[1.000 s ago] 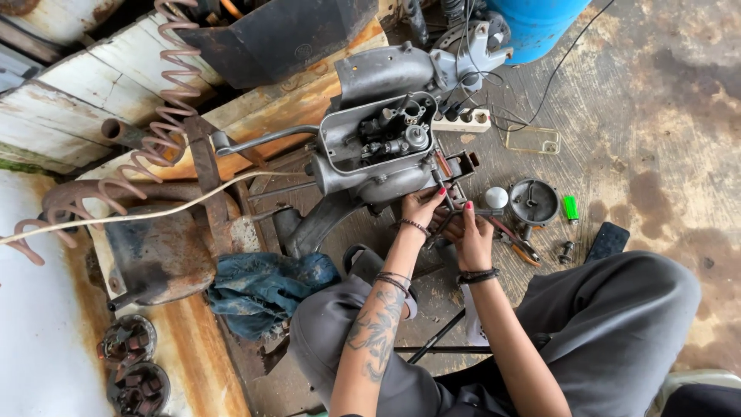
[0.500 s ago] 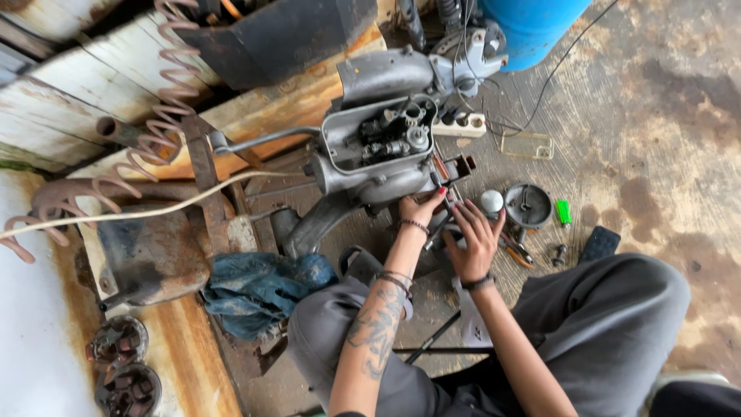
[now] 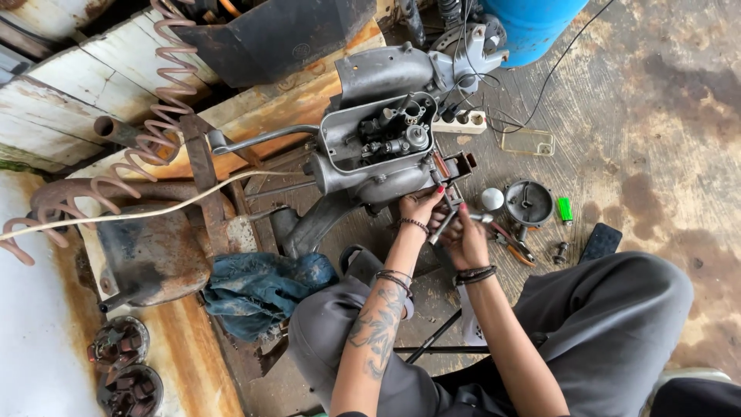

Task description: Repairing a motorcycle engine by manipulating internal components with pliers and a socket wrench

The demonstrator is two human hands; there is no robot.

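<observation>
**A:** So what's the grip doing? The right hand (image 3: 468, 241) is wrapping closed around a metal tool handle (image 3: 445, 222), and the left hand (image 3: 421, 205) is pinching near the tool's upper end, right against the grey engine casing (image 3: 378, 147).

**B:** Yep, and that casing is sitting open-topped on the rusty bench, gears showing. Pliers (image 3: 512, 244) are lying just beside the right hand, with a round metal cover (image 3: 528, 202) and green lighter (image 3: 566, 209) nearby. A blue rag (image 3: 262, 287) is lying by the left knee, and a blue barrel (image 3: 540, 23) is standing behind.
</observation>
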